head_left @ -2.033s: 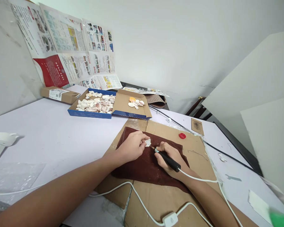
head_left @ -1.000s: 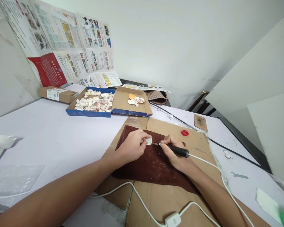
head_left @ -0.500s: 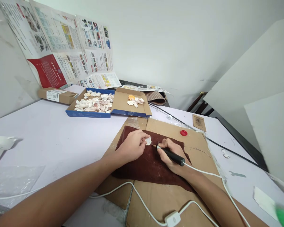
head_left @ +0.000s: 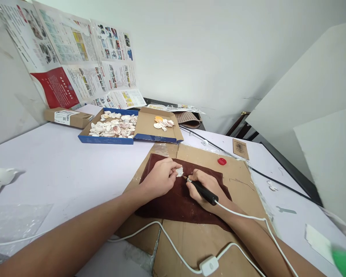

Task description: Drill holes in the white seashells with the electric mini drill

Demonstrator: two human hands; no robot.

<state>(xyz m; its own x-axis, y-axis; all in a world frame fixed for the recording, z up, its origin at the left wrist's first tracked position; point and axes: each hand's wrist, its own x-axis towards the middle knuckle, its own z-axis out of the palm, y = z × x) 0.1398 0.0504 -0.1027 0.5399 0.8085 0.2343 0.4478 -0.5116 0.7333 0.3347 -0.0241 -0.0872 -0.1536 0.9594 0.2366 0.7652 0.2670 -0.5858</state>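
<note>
Between the thumb and fingers of my left hand [head_left: 163, 176] is a small white seashell [head_left: 179, 172], pinched at its left edge. My right hand [head_left: 203, 184] is closed like a pen grip round a black corded rotary engraving tool [head_left: 205, 193]. The thin metal tip points left at the shell; whether it touches, I cannot tell. Both hands are over a dark brown cloth [head_left: 173, 209]. A white cord [head_left: 242, 214] runs from the tool's rear end past my right forearm.
Cardboard [head_left: 187, 240] lies under the cloth, with an inline switch [head_left: 209, 265] on it. A blue-edged box [head_left: 105, 141] of shells stands behind, its flap [head_left: 145, 125] holding several more. A red cap [head_left: 222, 161] and a small wrench [head_left: 286, 210] lie to the right.
My right hand and the tool have shifted slightly left, and the tool's rear end has swung left and a little down. My left hand still pinches the shell. The whole view has drifted slightly.
</note>
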